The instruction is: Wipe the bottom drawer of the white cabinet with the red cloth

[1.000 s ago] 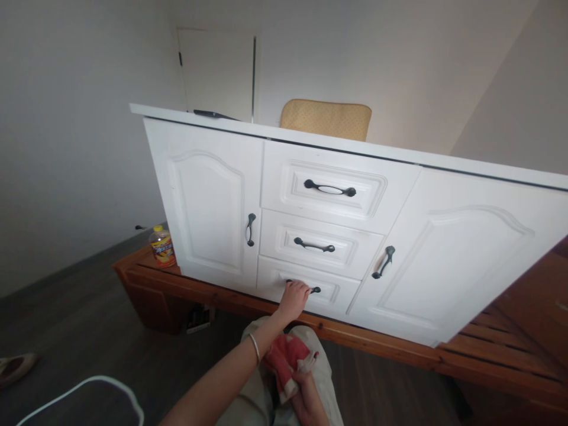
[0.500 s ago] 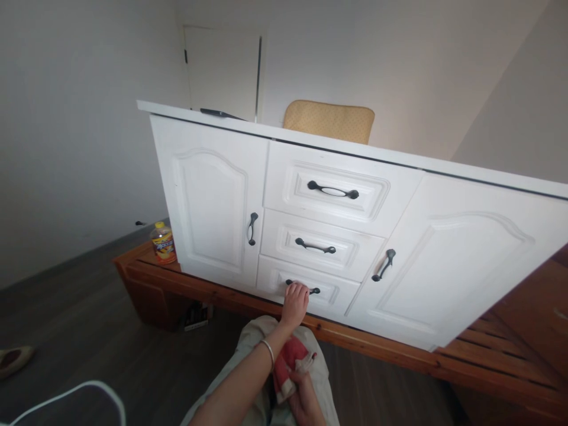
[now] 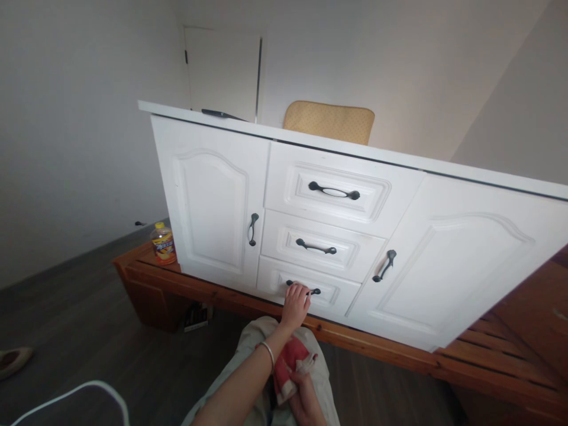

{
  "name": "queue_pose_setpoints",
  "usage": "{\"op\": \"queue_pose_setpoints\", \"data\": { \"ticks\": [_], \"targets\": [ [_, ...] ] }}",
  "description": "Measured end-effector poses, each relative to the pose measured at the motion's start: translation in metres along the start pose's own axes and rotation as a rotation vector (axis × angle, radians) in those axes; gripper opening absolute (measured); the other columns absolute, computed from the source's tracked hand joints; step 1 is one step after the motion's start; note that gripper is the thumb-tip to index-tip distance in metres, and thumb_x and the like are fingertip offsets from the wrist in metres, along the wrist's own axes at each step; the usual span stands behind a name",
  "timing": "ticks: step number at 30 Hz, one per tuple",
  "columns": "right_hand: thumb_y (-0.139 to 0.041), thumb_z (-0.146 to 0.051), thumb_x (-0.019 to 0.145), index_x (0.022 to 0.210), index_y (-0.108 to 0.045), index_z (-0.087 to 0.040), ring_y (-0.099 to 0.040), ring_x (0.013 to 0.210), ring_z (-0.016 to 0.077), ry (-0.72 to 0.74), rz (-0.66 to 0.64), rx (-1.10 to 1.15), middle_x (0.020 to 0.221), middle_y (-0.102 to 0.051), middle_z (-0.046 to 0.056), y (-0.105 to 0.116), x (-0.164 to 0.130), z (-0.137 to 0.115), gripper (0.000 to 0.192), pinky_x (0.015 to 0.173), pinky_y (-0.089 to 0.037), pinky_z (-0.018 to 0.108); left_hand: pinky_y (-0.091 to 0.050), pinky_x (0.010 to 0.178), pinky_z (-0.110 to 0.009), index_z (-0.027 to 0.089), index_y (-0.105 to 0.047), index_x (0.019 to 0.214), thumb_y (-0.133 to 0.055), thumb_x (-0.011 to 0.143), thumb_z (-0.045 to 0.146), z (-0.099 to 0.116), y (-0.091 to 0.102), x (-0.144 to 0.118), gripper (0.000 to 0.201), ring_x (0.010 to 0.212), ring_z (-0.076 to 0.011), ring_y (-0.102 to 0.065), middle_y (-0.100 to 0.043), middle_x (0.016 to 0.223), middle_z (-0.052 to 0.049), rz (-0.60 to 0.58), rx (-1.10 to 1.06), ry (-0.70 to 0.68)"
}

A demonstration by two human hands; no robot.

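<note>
While the left hand (image 3: 296, 306) curls its fingers over the black handle (image 3: 303, 288) of the bottom drawer (image 3: 308, 289), the right hand (image 3: 306, 397) sits down on the lap, clenched round a red and white cloth (image 3: 288, 365). Drawer looks fully shut, flush w/ the front of the white cabinet (image 3: 213, 207), lowest of three in the middle stack, btwn two arched doors.

Risks, as I judge them: grip is fingertips only, from below and at the left half of the handle, so a pull could slip off or drag the drawer crooked & jam it. Cabinet stands on a slatted wood frame (image 3: 381, 349), front edge near the frame's edge; a hard yank could rock or shift it toward the knees. Knees are right under the drawer front, so it may bump them if it comes out. Bottle (image 3: 163, 243) w/ yellow cap stands on the frame just beside the cabinet's left corner; a jolt could tip it.

Drawer itself: white, raised rectangular moulding, slim dark bar handle w/ knobbed ends, partly hidden by the fingers. Upper two match, top one has a pale insert in its handle. Can't tell what's inside.
</note>
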State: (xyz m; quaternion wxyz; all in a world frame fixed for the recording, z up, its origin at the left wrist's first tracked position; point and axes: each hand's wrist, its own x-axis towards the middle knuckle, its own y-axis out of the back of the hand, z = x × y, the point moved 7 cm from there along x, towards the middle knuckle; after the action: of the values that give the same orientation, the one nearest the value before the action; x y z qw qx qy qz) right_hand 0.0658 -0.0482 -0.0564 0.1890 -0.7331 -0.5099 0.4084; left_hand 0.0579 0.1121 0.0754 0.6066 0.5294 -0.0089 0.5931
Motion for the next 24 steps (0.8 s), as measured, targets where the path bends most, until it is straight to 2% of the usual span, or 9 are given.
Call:
{"op": "queue_pose_setpoints", "data": {
  "ticks": [10,16,24],
  "targets": [
    [-0.089,-0.021,0.050,0.095,-0.075,-0.021,-0.079,0.091,0.0294,-0.005,-0.020,0.041,0.102,-0.084,0.009,0.0073,0.0049,0.0064,0.047,0.101,-0.059,0.050,-0.040,0.116,-0.047,0.025,-0.066,0.113,-0.047,0.105,0.023,-0.0003,-0.0003,-0.0006,0.021,0.119,-0.0245,-0.058,-0.071,0.113,-0.005,-0.003,-0.007,-0.005],
    [-0.086,-0.020,0.050,0.092,-0.077,-0.024,-0.079,0.092,0.0331,-0.001,-0.003,0.014,0.097,-0.084,0.007,0.0053,0.0033,0.0041,0.043,0.099,-0.061,0.052,-0.042,0.115,-0.049,0.025,-0.067,0.114,-0.047,0.104,0.023,0.0004,0.0005,-0.0005,0.022,0.120,-0.0254,-0.059,-0.071,0.113,-0.006,-0.006,-0.006,-0.010],
    [-0.088,-0.020,0.048,0.100,-0.078,-0.023,-0.080,0.092,0.0317,0.011,-0.008,0.044,0.103,-0.084,0.008,0.0029,0.0019,0.0030,0.053,0.097,-0.061,0.049,-0.043,0.113,-0.049,0.025,-0.066,0.115,-0.048,0.103,0.023,0.0011,0.0011,0.0000,0.022,0.120,-0.0254,-0.059,-0.070,0.113,-0.006,-0.008,-0.002,-0.008]
  ]
}}
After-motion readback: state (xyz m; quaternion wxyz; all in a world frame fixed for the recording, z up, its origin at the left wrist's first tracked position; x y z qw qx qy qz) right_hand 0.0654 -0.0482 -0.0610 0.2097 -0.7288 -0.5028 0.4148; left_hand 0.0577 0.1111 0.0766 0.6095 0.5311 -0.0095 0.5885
